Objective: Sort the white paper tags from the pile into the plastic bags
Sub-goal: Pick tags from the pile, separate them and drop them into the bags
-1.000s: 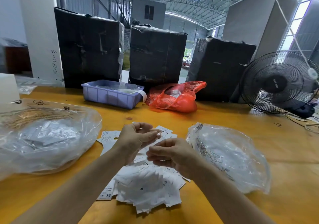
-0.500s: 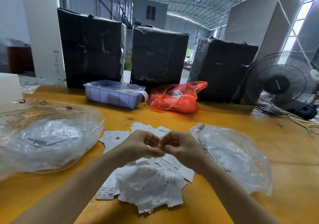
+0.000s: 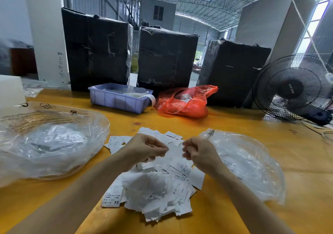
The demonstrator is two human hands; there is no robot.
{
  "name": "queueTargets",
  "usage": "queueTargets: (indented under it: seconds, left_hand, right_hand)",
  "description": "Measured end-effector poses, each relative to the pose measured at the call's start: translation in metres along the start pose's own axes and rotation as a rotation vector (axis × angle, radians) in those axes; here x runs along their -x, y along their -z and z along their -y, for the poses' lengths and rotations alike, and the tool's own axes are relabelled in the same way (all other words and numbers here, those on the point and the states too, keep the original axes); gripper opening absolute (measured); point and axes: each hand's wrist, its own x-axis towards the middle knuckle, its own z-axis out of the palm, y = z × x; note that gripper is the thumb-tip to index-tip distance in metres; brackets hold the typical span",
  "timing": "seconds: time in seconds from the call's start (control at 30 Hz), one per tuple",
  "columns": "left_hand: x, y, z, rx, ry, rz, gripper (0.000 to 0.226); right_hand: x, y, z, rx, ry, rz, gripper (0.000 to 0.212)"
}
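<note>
Tags (image 3: 153, 185) are heaped in a loose white pile in the middle of the yellow table (image 3: 252, 122), right in front of the person, with one marked XS sticking out at the near left edge. Two clear plastic bags are laid out either side: the left bag (image 3: 52, 141) is already bulked up with tags, and the right bag (image 3: 246, 163) looks much flatter.

Both hands are held just above the far part of the pile, a little apart. The left hand (image 3: 146, 150) is curled with its fingertips pinched around what looks like a tag, though that paper can hardly be told from the white ones beneath it. The right hand (image 3: 199, 152) is clenched too, but whether anything is held in it can't be made out.

Looks like the pick-and-check step is in hand, with plenty of pile left to go. Next, the size would need to be read and the tag carried sideways over the matching bag's opening, then dropped in.
</note>
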Motion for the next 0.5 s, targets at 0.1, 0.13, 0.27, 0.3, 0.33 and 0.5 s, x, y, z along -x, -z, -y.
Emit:
queueTargets:
  seconds: [0.1, 0.13, 0.27, 0.3, 0.33, 0.5]
  left_hand:
    - [-0.002, 0.001, 0.001, 0.029, -0.016, -0.109, 0.011]
    - [-0.002, 0.001, 0.001, 0.038, -0.02, -0.134, 0.012]
    - [-0.003, 0.002, 0.003, 0.061, -0.017, -0.181, 0.016]
    - [-0.004, 0.002, 0.004, 0.071, -0.015, -0.181, 0.015]
    - [-0.004, 0.001, 0.004, 0.083, -0.015, -0.182, 0.015]
    - [-0.006, -0.003, 0.007, 0.16, -0.014, -0.172, 0.013]
  right_hand:
    - [0.001, -0.006, -0.01, 0.329, 0.001, 0.158, 0.027]
    - [0.001, -0.008, -0.011, 0.407, 0.002, 0.206, 0.037]
    - [0.001, -0.012, -0.009, 0.444, -0.029, 0.225, 0.056]
    - [0.001, -0.013, -0.009, 0.434, -0.029, 0.213, 0.054]
    - [0.001, -0.013, -0.01, 0.425, -0.025, 0.195, 0.051]
    - [0.003, -0.013, -0.011, 0.362, 0.023, 0.078, 0.021]
